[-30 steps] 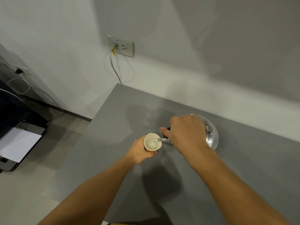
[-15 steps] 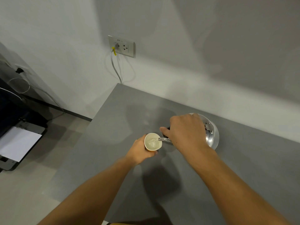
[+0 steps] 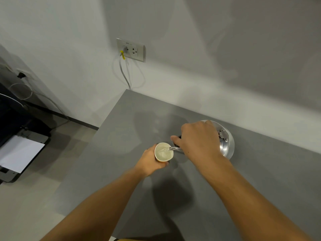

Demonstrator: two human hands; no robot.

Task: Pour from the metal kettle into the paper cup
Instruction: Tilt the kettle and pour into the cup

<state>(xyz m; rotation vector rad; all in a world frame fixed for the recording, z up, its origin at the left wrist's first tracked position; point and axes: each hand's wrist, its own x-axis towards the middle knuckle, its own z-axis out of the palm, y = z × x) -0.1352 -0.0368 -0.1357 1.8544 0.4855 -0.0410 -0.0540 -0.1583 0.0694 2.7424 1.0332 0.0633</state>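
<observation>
A paper cup point(image 3: 163, 152) with a pale inside stands on the grey table point(image 3: 132, 119); my left hand point(image 3: 150, 162) is wrapped around its near side. The shiny metal kettle point(image 3: 226, 145) is tilted toward the cup, and my right hand point(image 3: 198, 141) grips its dark handle from above, hiding most of the body. The thin spout reaches over the cup's right rim and a stream of water runs into the cup, which holds clear liquid.
The table's left edge drops to a tiled floor. A printer with white paper point(image 3: 19, 153) sits low at the left. A wall socket point(image 3: 131, 50) with a plugged cable is behind the table's far corner. The white wall runs close behind the kettle.
Both hands, the cup and the kettle have held almost the same place. Water keeps running from the spout into the cup.
</observation>
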